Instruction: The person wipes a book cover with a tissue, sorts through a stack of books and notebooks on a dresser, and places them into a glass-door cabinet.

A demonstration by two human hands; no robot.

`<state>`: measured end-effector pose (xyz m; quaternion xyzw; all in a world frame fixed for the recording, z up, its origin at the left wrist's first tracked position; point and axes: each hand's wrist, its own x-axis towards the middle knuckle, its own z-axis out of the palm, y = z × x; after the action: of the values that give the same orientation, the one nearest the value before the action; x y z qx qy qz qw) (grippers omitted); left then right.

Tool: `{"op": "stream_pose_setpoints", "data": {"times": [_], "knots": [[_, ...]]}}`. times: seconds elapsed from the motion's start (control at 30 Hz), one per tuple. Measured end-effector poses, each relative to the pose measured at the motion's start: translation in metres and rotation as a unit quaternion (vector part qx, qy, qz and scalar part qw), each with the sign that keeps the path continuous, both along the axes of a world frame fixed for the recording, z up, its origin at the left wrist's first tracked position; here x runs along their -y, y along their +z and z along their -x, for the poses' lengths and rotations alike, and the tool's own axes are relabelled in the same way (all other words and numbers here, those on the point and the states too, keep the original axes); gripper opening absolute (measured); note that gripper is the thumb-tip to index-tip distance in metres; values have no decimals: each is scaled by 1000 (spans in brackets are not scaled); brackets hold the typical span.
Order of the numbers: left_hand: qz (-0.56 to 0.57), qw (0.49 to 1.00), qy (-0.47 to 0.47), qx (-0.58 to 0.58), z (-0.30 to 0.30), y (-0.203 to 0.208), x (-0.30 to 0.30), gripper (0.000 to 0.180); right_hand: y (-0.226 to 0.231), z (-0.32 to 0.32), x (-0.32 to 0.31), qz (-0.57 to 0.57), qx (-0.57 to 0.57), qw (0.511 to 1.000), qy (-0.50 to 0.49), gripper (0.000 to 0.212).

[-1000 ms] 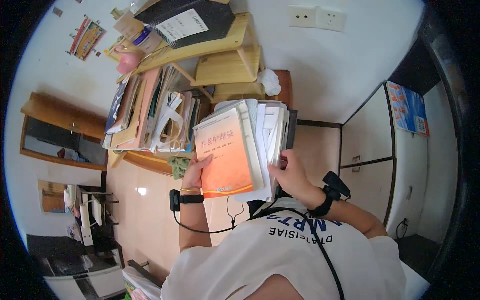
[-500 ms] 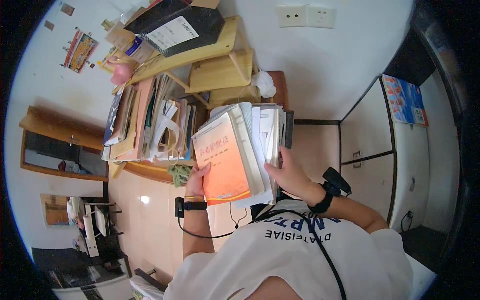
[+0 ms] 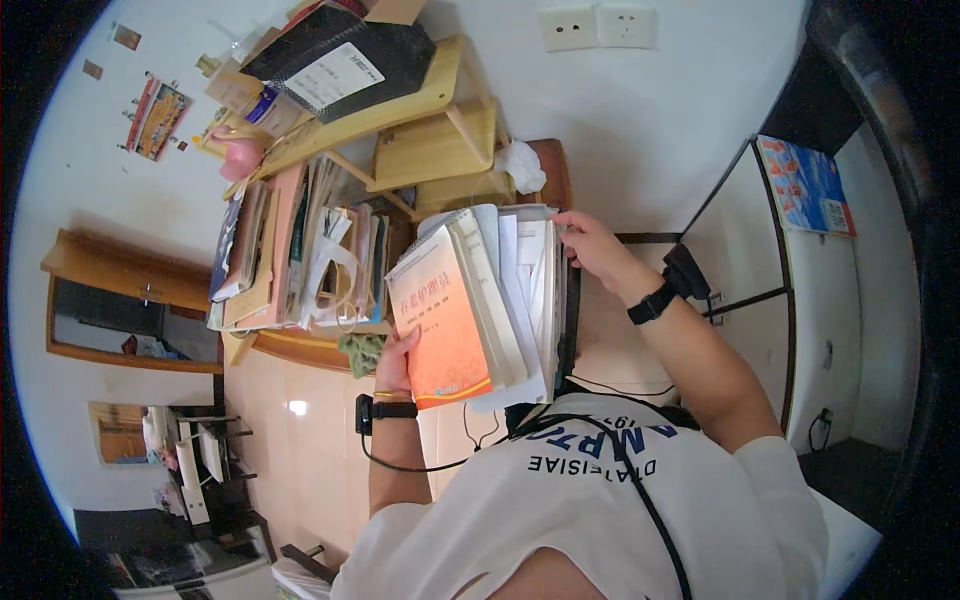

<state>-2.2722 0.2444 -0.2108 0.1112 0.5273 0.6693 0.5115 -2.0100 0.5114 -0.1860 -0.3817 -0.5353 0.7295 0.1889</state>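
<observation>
My left hand (image 3: 397, 362) cups the lower left edge of one stack of books and papers (image 3: 500, 300), fingers curled under its orange-covered book (image 3: 440, 325). My right hand (image 3: 592, 243) rests loosely spread fingertips on the stack's top right corner, before the wooden shelf (image 3: 400, 130).

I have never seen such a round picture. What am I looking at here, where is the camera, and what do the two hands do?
There is no machine here. A person wears a wide fisheye camera on the head, looking down, so straight edges bend and the corners are black. The white shirt at the bottom is the person's own.

The left hand supports a stack of books from below; an orange book lies on its left side. The right hand touches the far right edge of the stack. Both wrists carry black bands.

Behind the stack is a wooden shelf crowded with more books and papers, against a white wall with sockets.
</observation>
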Motion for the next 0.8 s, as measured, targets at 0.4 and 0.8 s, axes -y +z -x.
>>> {"op": "stream_pose_setpoints", "data": {"times": [0.4,0.8], "knots": [[-29,1000,5,9,-7,8,2,46,-6,-1,-7,-6,23,999,26,19],[6,997,-1,-79,-19,12,-6,43,6,-40,7,136,-144,980,35,31]]}}
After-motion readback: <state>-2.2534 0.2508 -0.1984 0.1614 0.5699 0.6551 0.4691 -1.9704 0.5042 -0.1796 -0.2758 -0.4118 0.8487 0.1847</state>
